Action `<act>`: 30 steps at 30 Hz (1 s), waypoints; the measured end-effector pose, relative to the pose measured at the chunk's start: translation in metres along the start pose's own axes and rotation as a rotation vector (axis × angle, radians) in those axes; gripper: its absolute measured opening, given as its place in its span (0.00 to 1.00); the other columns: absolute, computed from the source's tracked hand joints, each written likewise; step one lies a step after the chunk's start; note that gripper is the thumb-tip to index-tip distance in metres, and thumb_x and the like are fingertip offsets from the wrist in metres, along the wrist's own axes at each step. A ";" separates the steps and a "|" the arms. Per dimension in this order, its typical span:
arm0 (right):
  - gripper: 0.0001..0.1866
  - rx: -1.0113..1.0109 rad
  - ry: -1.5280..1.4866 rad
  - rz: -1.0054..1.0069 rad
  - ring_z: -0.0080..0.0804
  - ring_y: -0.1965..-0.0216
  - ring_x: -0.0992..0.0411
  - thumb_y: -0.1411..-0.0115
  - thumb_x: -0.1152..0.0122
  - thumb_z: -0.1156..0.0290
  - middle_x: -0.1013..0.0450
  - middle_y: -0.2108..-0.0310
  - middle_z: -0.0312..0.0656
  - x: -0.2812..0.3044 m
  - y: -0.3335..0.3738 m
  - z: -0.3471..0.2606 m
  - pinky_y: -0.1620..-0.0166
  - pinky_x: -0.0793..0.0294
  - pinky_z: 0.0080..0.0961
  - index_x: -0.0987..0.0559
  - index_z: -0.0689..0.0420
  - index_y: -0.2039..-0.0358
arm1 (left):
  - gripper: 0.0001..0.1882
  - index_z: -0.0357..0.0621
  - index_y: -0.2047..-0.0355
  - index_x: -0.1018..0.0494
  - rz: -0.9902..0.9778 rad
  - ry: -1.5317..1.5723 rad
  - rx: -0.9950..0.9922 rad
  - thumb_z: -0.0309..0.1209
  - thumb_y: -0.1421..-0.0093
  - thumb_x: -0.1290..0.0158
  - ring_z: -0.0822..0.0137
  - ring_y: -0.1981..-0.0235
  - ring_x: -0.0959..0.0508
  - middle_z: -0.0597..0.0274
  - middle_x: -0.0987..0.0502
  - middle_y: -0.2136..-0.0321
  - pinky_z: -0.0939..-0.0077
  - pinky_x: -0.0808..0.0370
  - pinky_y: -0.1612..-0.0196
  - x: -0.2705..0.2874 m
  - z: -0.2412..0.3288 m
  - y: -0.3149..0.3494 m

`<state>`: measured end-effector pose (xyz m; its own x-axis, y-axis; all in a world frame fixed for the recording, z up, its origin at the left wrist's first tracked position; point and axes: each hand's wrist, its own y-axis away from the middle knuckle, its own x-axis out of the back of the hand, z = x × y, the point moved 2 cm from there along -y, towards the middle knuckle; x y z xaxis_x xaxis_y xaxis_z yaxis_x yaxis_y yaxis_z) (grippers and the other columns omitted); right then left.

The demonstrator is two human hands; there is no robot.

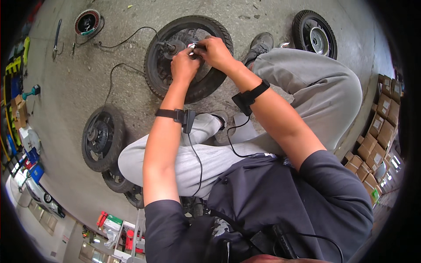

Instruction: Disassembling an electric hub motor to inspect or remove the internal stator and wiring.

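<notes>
Head view shows us both hands above one black-tyred wheel (184,33), which lies on its side on the grey floor (123,90), in front of the seated person. Our left hand (185,65) and right hand (215,52) meet there, with fingers bent and pinching a small white piece (192,45) between them. It is too small for us to tell what it is, or which way its long axis runs.

The important relation, we judge, is with the hub (176,47): it sits just left of the joined fingertips, so our left hand is nearer, while our right hand comes over the wheel from the right. The axle (165,45) points toward the left, away from the hands, and a thin dark cable (127,38) runs leftward from its side. Whether the fingers touch the hub, we cannot tell.
</notes>
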<state>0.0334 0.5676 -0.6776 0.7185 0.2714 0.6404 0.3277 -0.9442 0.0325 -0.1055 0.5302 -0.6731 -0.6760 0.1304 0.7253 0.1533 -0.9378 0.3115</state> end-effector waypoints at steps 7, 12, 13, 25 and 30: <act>0.12 -0.006 -0.026 0.033 0.50 0.65 0.24 0.47 0.31 0.71 0.23 0.67 0.51 0.000 0.003 -0.006 0.61 0.25 0.38 0.18 0.62 0.64 | 0.18 0.56 0.55 0.19 -0.022 -0.005 0.111 0.41 0.47 0.41 0.42 0.57 0.20 0.42 0.19 0.63 0.53 0.23 0.55 -0.003 -0.003 -0.006; 0.11 0.016 -0.105 -0.032 0.54 0.63 0.23 0.47 0.33 0.71 0.23 0.64 0.53 -0.002 0.000 -0.003 0.58 0.25 0.41 0.18 0.63 0.63 | 0.18 0.57 0.55 0.19 0.001 0.003 0.128 0.42 0.46 0.41 0.43 0.57 0.20 0.43 0.19 0.63 0.53 0.23 0.55 0.000 0.002 -0.004; 0.11 0.044 -0.115 -0.023 0.54 0.63 0.23 0.47 0.33 0.71 0.23 0.64 0.53 -0.002 -0.001 -0.002 0.58 0.25 0.41 0.18 0.63 0.63 | 0.17 0.57 0.55 0.19 -0.014 0.008 0.125 0.42 0.46 0.41 0.43 0.57 0.20 0.43 0.19 0.63 0.53 0.23 0.55 0.001 0.004 -0.004; 0.11 0.164 -0.147 -0.046 0.54 0.62 0.24 0.43 0.38 0.73 0.23 0.64 0.53 0.004 -0.009 -0.007 0.59 0.24 0.39 0.19 0.64 0.61 | 0.15 0.42 0.61 0.22 -0.041 -0.114 -0.008 0.38 0.43 0.42 0.40 0.60 0.19 0.41 0.19 0.66 0.50 0.23 0.57 -0.006 0.003 -0.008; 0.11 0.325 -0.065 0.164 0.47 0.64 0.22 0.41 0.38 0.73 0.22 0.66 0.51 0.007 -0.020 -0.018 0.62 0.24 0.35 0.21 0.64 0.59 | 0.14 0.41 0.63 0.23 -0.022 -0.099 -0.042 0.38 0.43 0.42 0.41 0.62 0.19 0.42 0.19 0.68 0.50 0.22 0.58 -0.004 0.005 -0.004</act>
<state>0.0208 0.5852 -0.6598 0.8120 0.1423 0.5660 0.3749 -0.8704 -0.3190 -0.0994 0.5353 -0.6744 -0.6037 0.1804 0.7765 0.1077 -0.9467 0.3037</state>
